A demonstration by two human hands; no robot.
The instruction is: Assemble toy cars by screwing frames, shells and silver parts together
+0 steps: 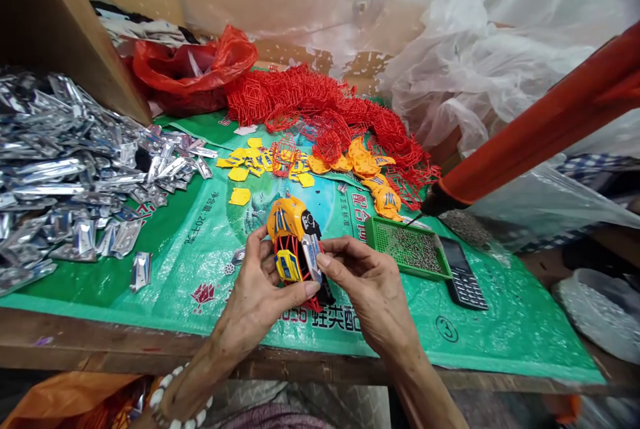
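Note:
A toy car with a yellow hood, yellow roof, red frame and black front is held up over the green sheet. My left hand wraps its left side, thumb along the near end. On the other side my right hand pinches a silver side panel against the car body. Just beyond the car lie loose yellow roof plates and yellow hood pieces. To the right is a green tray of small metal screws.
Silver panels are heaped at left, beside a cardboard box. Red frames pile up behind, near a red plastic bag. An orange-red tool slants in from the right above the tray. A keypad phone lies beside the tray.

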